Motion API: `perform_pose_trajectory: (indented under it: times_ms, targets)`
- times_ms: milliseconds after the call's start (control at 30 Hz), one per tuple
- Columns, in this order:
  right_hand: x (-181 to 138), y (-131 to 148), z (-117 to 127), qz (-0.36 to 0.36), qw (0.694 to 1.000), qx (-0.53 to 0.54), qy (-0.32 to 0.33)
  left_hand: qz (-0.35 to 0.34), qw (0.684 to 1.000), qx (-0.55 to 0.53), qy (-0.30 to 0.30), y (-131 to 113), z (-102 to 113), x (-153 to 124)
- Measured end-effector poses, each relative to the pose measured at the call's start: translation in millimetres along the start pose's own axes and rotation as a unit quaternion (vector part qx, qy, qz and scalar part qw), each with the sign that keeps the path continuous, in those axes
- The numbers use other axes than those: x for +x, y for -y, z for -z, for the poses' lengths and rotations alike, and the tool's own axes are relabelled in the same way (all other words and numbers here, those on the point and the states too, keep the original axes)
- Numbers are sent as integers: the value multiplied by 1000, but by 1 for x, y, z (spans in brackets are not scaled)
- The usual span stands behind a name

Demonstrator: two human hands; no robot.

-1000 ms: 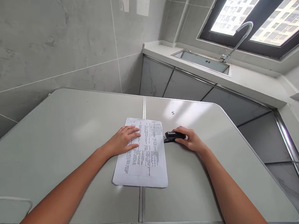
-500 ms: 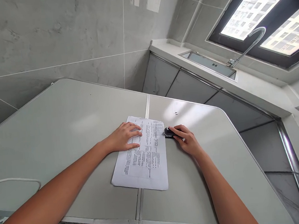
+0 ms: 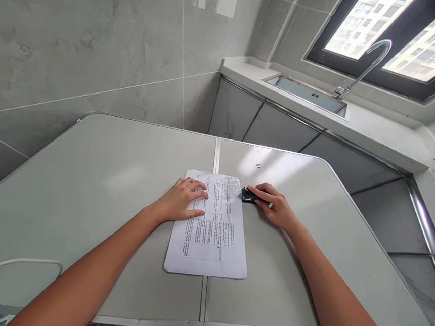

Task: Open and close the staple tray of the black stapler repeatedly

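Table [image 3: 90, 184]: smooth, matte, pale grey top with rounded corners and a straight seam through the middle.

Paper [image 3: 212, 237]: white rectangular sheet printed with dense blocks of small text. It lies flat across the seam near the table's centre, long edges running 12 to 6 o'clock.

Stapler [image 3: 247, 194]: small, black, glossy body at the sheet's 1 o'clock corner, nose touching the paper edge. Whether the paper sits inside its mouth cannot be told.

Left hand [image 3: 181, 202]: palm down on the sheet's 10 o'clock area, fingers extended and slightly spread, gripping nothing.

Right hand [image 3: 276, 206]: fingers curled over the stapler's top, covering its rear half.

Wall [image 3: 78, 48] at 12 o'clock: large grey stone-look tiles.

Steel sink [image 3: 302, 92] and curved faucet [image 3: 365, 66]: 2 o'clock.
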State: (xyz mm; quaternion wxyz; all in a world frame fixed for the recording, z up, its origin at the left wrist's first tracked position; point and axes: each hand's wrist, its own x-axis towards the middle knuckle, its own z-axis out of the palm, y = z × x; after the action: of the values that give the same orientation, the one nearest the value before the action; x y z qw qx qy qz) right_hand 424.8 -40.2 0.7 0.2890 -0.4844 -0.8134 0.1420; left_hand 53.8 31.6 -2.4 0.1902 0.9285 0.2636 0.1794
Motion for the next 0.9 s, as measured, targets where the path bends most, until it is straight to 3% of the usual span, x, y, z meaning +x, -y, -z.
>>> perform_pose_trajectory:
  times_ms: [900]
  targets:
    - [2,12,3,-17,999,-47,19,4,1000,-12,-7,1,-1,0]
